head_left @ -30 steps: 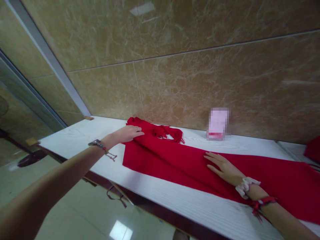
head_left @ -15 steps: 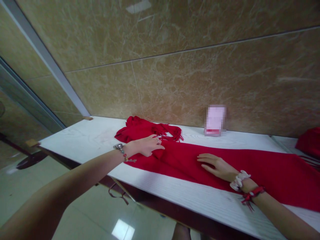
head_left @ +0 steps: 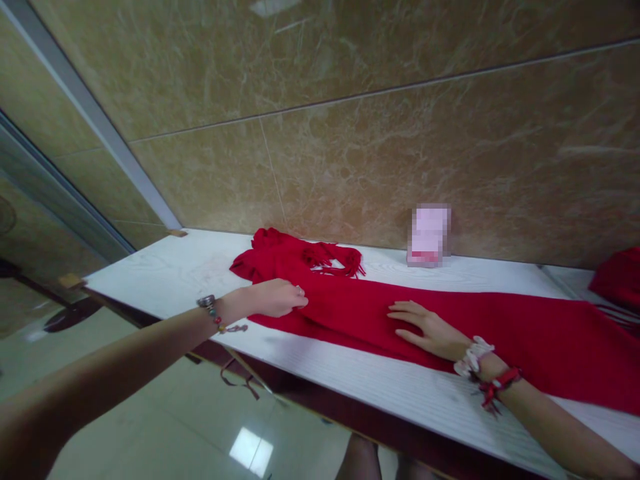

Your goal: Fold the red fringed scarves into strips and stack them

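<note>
Where the red cloth (head_left: 480, 327) lies: we have it running lengthwise along the white table (head_left: 165, 270), from the centre of the frame to its right edge, likely because the narrow top suits a long piece.
Left hand: our left hand (head_left: 273, 297) rests on the cloth left of centre, fingers curled and pressed together, as if to work at a crease; we cannot tell whether the tips pinch any fabric.
Right hand: our right hand (head_left: 431, 331) lies palm down right of centre, fingers loosely spread and gripping nothing, seemingly to keep the cloth flat and steady.
Fringe: just beyond our left hand, the fringe (head_left: 316, 255) sits bunched near the marbled wall (head_left: 350, 180), perhaps out of the way; we cannot tell whether it joins the flat part.
Pale object: right of centre, the blurred pale object (head_left: 429, 230) is by the wall, apart from our hands.
</note>
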A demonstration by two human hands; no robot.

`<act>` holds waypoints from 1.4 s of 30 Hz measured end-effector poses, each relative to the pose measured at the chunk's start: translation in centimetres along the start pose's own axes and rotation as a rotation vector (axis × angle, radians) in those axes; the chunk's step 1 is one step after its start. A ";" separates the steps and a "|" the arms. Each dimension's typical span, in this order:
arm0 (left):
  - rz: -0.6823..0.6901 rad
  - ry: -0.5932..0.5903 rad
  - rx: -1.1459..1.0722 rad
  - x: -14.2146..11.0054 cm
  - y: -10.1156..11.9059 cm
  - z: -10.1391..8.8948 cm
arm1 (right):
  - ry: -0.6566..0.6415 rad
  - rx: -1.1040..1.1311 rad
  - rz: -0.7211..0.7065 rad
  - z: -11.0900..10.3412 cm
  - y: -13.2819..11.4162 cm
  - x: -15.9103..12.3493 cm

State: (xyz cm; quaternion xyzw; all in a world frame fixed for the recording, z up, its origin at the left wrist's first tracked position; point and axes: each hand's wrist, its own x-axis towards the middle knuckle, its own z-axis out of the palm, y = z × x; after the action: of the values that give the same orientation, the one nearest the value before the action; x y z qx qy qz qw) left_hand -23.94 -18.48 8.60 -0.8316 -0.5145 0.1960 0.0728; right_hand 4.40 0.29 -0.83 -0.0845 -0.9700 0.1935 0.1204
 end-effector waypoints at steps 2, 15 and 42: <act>-0.021 -0.037 0.002 -0.8 1.4 0.8 | -0.008 0.000 -0.004 0.0 -0.1 0.0; -0.180 0.080 0.114 0.5 1.2 1.4 | -0.133 -0.033 -0.214 0.0 -4.0 -0.1; -0.251 0.281 -0.173 6.5 3.7 2.5 | -0.147 -0.185 0.029 0.8 -3.2 0.0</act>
State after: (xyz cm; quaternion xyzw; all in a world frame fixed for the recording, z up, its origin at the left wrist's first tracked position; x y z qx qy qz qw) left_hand -19.32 -14.64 3.45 -0.7833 -0.6138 0.0228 0.0959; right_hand 3.80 -2.88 -0.24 -0.0948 -0.9886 0.1106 0.0377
